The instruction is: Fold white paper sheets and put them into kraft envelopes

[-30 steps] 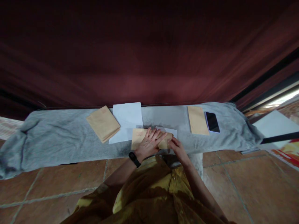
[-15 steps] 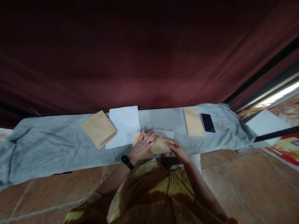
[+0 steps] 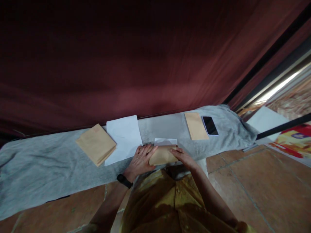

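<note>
Brown envelope [image 3: 163,156]: located between both hands, over grey cloth [image 3: 161,126]. Left hand [image 3: 141,161]: fingers extended across the envelope's left end; grip cannot be determined. Right hand [image 3: 184,156]: fingers narrowed, holding its right end. White slip [image 3: 166,141]: directly behind the envelope. White sheets [image 3: 123,136]: left of it.

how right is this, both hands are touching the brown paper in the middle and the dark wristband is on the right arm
One slip: in the head view, the dark wristband is on the left arm, not the right. The left hand and right hand do touch the brown paper.
</note>
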### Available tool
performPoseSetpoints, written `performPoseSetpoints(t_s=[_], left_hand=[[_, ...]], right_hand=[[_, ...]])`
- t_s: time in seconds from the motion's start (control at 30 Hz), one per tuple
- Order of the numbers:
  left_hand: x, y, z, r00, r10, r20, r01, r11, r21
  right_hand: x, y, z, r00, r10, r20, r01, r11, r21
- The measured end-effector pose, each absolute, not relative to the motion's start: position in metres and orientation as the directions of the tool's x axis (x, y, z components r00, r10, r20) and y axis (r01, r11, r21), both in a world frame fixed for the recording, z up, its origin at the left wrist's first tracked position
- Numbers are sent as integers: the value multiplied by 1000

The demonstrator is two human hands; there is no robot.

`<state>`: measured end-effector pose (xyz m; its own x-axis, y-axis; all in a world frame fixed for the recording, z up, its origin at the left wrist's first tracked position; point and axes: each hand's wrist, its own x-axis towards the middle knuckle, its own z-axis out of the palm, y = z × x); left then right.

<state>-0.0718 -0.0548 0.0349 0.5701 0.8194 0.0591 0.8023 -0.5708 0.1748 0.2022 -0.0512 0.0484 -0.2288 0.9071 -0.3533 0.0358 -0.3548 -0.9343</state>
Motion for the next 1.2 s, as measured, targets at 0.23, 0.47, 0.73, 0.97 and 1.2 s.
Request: performPoseSetpoints(t_s=[0.23,0.47,0.73,0.97,1.2], left_hand=[[-38,-56,36,596,794,121,766,-608,209],[-50,-63,39,445,872,202,864,-478,158],[-86,-75,35,250,940,233,958,-275,82],[-88,-81,35,231,950,207,962,-256,99],[-89,-83,34,234,952,196,959,-260,117]], right_hand=[[191,-47,46,-277,927,-252,28,-254,-967],[218,-30,28,80,984,-160,308,-177,-935],[195,-28,14,217,954,-204,862,-286,-418],[185,-26,7,244,955,-167,837,-294,-461],[215,-28,2,287,957,43,613,-149,-776]])
